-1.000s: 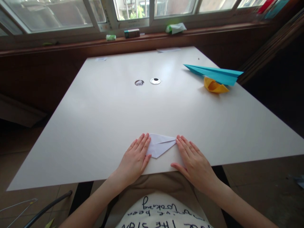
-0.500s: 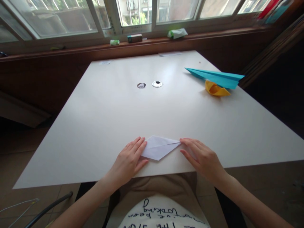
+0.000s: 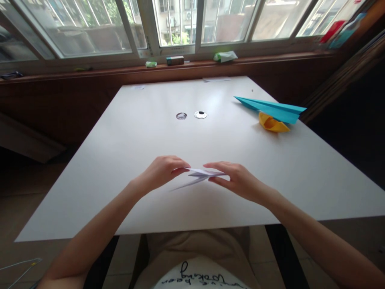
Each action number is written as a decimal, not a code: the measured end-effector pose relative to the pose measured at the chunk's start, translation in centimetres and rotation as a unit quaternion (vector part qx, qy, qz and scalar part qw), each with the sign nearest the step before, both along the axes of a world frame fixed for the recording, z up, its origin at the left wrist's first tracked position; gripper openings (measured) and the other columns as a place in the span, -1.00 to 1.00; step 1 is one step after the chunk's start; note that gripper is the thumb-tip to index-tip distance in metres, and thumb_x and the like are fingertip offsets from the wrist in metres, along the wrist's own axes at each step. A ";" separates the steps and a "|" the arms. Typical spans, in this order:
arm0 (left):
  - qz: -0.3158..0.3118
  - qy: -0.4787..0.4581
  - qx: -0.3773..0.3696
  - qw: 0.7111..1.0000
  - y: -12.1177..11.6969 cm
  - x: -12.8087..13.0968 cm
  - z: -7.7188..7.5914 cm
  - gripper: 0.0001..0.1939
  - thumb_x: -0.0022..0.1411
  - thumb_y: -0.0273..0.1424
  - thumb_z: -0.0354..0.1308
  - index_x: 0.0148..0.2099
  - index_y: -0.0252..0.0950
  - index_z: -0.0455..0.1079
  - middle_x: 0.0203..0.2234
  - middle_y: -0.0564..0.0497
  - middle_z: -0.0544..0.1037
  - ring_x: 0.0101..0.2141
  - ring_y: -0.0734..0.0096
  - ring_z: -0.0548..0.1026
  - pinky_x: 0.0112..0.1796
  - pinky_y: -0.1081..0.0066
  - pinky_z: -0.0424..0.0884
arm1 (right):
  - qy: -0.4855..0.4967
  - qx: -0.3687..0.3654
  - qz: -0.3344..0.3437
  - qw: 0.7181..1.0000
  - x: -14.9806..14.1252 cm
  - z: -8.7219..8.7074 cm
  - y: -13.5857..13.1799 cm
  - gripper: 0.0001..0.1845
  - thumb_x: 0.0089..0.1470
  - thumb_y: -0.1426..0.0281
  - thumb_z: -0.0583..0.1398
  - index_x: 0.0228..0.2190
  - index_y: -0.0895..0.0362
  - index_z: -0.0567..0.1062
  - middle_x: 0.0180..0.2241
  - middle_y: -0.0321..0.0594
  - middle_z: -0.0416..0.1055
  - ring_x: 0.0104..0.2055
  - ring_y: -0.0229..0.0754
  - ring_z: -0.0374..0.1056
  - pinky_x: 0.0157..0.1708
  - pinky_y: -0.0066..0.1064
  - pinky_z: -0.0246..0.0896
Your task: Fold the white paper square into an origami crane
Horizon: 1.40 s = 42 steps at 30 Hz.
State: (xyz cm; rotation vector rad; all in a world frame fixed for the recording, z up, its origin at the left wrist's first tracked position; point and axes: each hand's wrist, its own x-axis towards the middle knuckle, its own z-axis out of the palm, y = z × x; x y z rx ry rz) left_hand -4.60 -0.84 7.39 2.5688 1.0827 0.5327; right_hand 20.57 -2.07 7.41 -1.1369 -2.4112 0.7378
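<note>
A folded white paper is held up just above the near part of the white table, seen nearly edge-on with its layers spread apart at the left. My left hand pinches its upper left tip between thumb and fingers. On the other side, my right hand has thumb and fingers around the right part of the paper, thumb below and fingers above. One lower flap of the paper points down to the left, toward the tabletop.
A blue paper plane and a yellow paper boat lie at the table's right side. Two round grommets are set in the tabletop. Small packets and a box stand on the windowsill.
The white paper lay flat under both hands. It has been lifted and tilted edge-on, its layers apart, and moved slightly away from me. My left hand now pinches it.
</note>
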 end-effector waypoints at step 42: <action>0.121 -0.115 -0.220 0.961 3.1 0.2 -4.6 -0.74 0.15 -0.22 0.05 -0.24 -0.24 0.45 -0.54 0.10 0.40 -0.50 0.48 0.31 -0.45 0.48 0.22 | 0.001 0.109 0.140 0.984 -3.0 -2.9 4.5 -0.58 -0.09 0.34 0.29 -0.12 0.01 0.44 0.06 -0.19 0.33 0.09 -0.06 0.23 0.01 -0.20 0.21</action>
